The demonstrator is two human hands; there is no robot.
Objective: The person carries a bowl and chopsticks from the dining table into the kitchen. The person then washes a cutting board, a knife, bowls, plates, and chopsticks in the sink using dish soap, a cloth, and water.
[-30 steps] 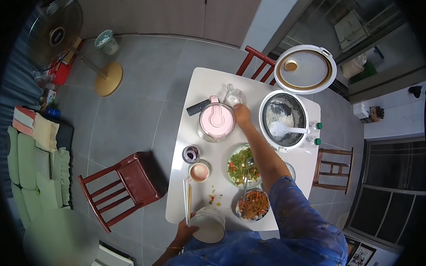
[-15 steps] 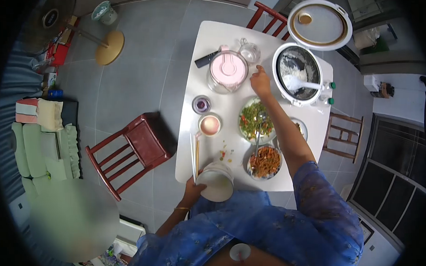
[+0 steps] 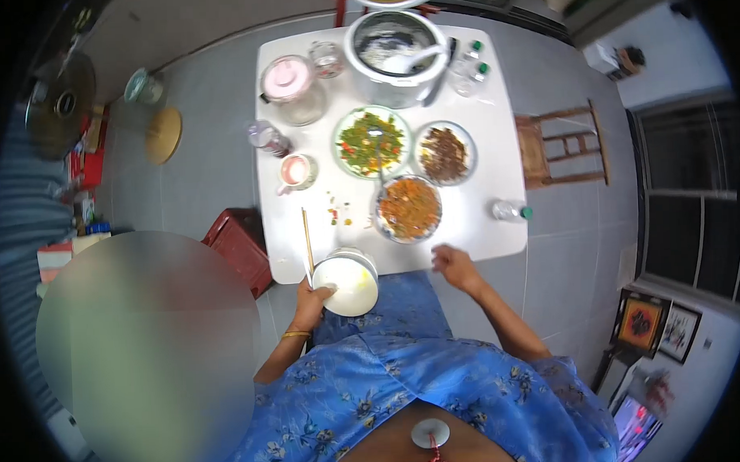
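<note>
My left hand (image 3: 311,306) is closed on the rim of a white bowl (image 3: 345,290) at the table's near edge, thumb inside it. The bowl is tilted toward me, with yellowish residue inside; another rim shows behind it. Chopsticks (image 3: 307,233) extend from beside the same hand over the table; whether it grips them I cannot tell. My right hand (image 3: 457,270) hovers near the front edge, fingers loosely bent and apart, holding nothing. Nearest to it is a plate of shredded orange food (image 3: 410,209). A spoon (image 3: 379,161) spans from the green vegetable dish (image 3: 359,154) toward that plate.
A rice cooker (image 3: 398,87) with a white paddle (image 3: 417,60) stands at the back. A pink-lidded pitcher (image 3: 291,83), a pink mug (image 3: 296,172) and a dark-meat plate (image 3: 445,153) share the table (image 3: 484,235). One bottle (image 3: 509,211) lies at right. Food scraps (image 3: 337,212) dot the surface.
My right hand has drawn back from near the glass jug and rice cooker to the table's front edge. The view has shifted. My left hand still holds the bowl.
</note>
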